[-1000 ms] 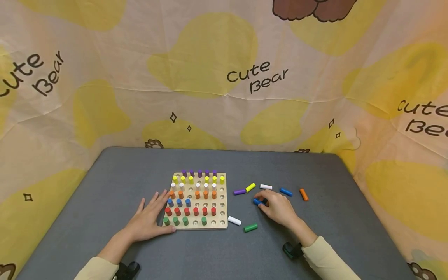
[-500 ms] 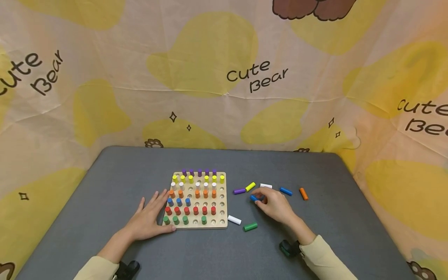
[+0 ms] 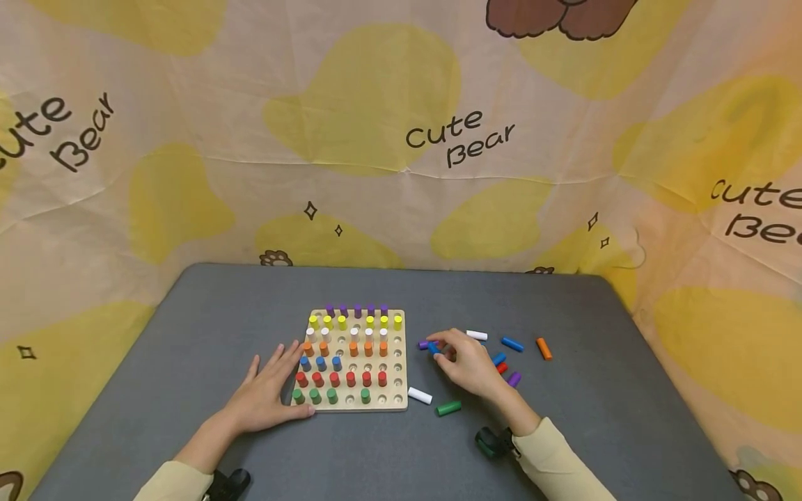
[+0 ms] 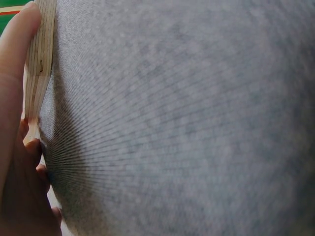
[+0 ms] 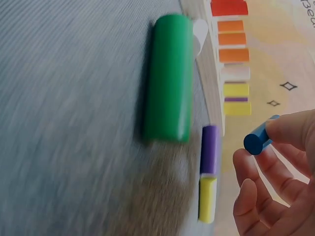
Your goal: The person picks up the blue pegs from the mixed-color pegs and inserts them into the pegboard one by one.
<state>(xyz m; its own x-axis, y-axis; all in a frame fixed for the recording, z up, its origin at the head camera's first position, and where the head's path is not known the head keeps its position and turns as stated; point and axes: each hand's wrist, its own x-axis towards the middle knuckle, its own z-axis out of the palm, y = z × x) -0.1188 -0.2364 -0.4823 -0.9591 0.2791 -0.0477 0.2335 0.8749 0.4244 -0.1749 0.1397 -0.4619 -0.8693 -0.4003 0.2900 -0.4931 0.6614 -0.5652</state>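
Between the thumb and fingers of my right hand is a blue peg, held over the table just right of the wooden pegboard. The right wrist view shows this pinch, with one end of the blue peg sticking out. My left hand lies spread along the board's left side, its thumb at the front edge. In the left wrist view the thumb touches the board's layered side. Rows of purple, yellow, white, orange, blue, red and green pegs stand in the board, among bare holes.
Loose pegs lie right of the board: green, white, another white, blue, orange, red and purple. A yellow peg and a purple one lie end to end.
My right hand has moved left toward the board with the blue peg. Blue, red and purple pegs now show behind it, and it covers the loose yellow peg. The left hand has stayed put.
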